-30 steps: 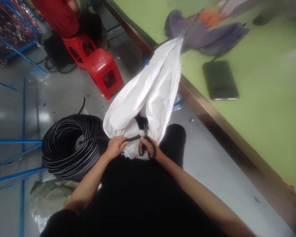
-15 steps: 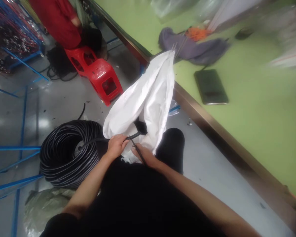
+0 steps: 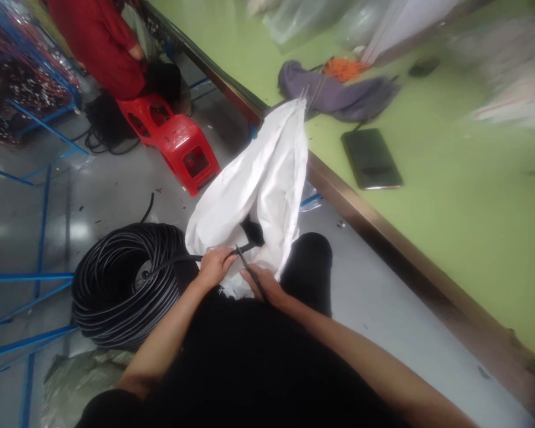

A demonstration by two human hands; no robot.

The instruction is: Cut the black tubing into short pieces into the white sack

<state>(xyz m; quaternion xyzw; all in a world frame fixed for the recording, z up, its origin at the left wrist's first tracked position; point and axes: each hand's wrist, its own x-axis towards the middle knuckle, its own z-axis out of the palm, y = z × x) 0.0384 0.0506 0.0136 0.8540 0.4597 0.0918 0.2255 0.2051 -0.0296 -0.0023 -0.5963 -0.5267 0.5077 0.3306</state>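
Observation:
My left hand [image 3: 214, 266] is closed on a length of black tubing [image 3: 185, 259] that runs from a large coil [image 3: 125, 285] at my left. The tubing's free end reaches over the opening of a white woven sack [image 3: 249, 172] standing between my legs. My right hand [image 3: 266, 284] grips dark scissors [image 3: 253, 274]. Their blades point up and left and meet the tubing just beyond my left fingers. Whether the blades are parted is too small to tell. Dark material shows inside the sack.
A green table [image 3: 455, 208] with a metal edge runs along my right, bearing a phone [image 3: 371, 159] and a purple cloth [image 3: 339, 95]. Red stools [image 3: 185, 148] stand ahead, beside a person in red [image 3: 98, 47]. Blue frames [image 3: 27, 276] are at left.
The scissors' blades now lie across the tubing close to my left fingers. Both hands shift only slightly. The whole view has moved a little.

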